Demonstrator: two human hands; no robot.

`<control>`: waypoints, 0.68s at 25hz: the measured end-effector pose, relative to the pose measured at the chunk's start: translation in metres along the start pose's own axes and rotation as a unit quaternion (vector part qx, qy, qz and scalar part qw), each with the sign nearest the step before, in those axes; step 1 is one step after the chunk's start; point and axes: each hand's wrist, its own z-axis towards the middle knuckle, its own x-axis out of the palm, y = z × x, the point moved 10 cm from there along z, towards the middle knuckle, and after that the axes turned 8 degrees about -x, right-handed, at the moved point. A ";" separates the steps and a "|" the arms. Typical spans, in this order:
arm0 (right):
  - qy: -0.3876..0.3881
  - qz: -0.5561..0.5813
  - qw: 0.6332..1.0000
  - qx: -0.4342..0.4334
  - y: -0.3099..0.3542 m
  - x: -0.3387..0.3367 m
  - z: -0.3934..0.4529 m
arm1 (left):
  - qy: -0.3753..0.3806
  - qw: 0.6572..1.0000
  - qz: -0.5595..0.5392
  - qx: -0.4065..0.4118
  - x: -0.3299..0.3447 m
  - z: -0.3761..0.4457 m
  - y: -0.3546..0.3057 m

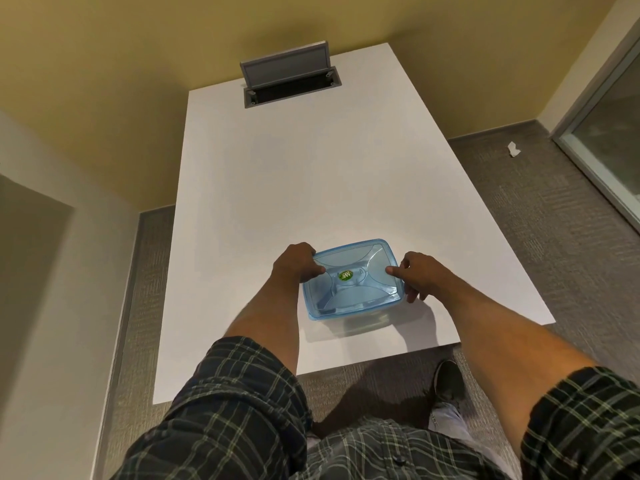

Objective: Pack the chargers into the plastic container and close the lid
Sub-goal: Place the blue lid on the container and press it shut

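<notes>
A translucent blue rectangular plastic container [353, 299] sits on the white desk [294, 185], near its front edge, with a matching blue lid [355, 271] on top bearing a round green sticker [346, 275]. Its contents cannot be made out. The left hand [296, 265] grips the container's left edge, thumb on the lid; the right hand [417, 275] clasps the right edge, thumb pressing the lid
</notes>
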 end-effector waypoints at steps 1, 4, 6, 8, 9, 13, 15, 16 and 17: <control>-0.001 0.003 1.000 0.000 -0.001 0.000 0.000 | -0.001 1.000 0.015 0.001 0.000 -0.001 -0.001; -0.028 -0.048 0.998 -0.031 0.006 -0.006 -0.001 | -0.010 0.997 0.069 0.022 0.001 -0.005 -0.006; -0.064 -0.155 0.980 -0.104 0.025 -0.015 -0.001 | 0.014 0.994 0.097 0.047 0.007 -0.005 -0.007; -0.057 -0.224 0.958 -0.167 0.045 -0.013 0.000 | 0.084 0.990 0.101 0.056 0.021 -0.010 -0.004; -0.041 -0.248 0.951 -0.181 0.051 -0.010 0.002 | 0.120 0.986 0.105 0.050 0.028 -0.013 -0.001; 0.043 -0.328 0.928 -0.172 0.053 0.000 0.010 | 0.156 0.974 0.160 0.046 0.046 -0.025 0.006; 0.098 -0.362 0.914 -0.155 0.047 0.004 0.009 | 0.133 0.973 0.179 0.051 0.047 -0.027 0.004; 0.117 -0.376 0.907 -0.148 0.045 0.005 0.007 | 0.118 0.973 0.189 0.054 0.046 -0.029 0.003; 0.126 -0.385 0.903 -0.145 0.045 0.006 0.006 | 0.105 0.973 0.198 0.059 0.045 -0.030 0.001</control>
